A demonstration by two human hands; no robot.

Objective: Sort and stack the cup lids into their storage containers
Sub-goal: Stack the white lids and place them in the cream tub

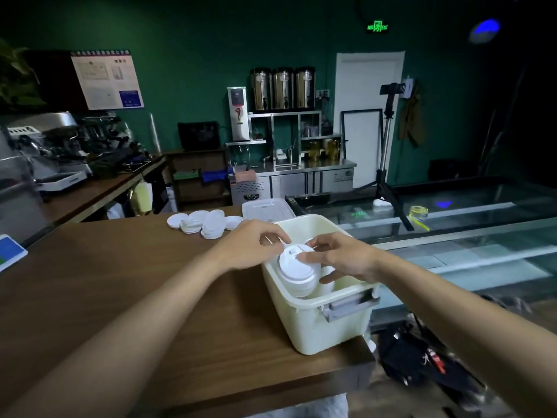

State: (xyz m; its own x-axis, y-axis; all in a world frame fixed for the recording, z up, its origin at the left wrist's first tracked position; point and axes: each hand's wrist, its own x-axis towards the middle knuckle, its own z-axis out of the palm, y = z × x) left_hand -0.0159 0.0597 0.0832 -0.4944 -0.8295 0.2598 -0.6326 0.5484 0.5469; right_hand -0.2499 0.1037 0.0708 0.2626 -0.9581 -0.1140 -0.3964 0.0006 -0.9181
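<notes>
The job looks partly done. A stack of lids [297,274] is inside the cream storage bin [331,330], at the bin's left side, and it pokes up to about the bin's rim. Both hands are on it, so I think the person is setting it in place or adding to its top.

The left hand [253,245] is over the bin's left wall. Its grip is curled and pinches the rim at the top of the stack. The right hand [340,257] is over the middle of the bin. Its grip wraps the stack, with a finger on top and the thumb lower on the side.

There is more to do. A pile of loose lids [208,223] lies on the counter [150,282], past the bin and to its left. Some lie flat and some lean on each other. They have to be sorted and stacked too. The bin's flat cover [266,208] lies just behind the bin, so the bin is not closed yet.

The stack is long from bottom to top. That long line runs from the bin's floor upward, and it leans a little. The round tops of the lids face up. Something white sits next to the stack in the bin, but I cannot tell what it is.
</notes>
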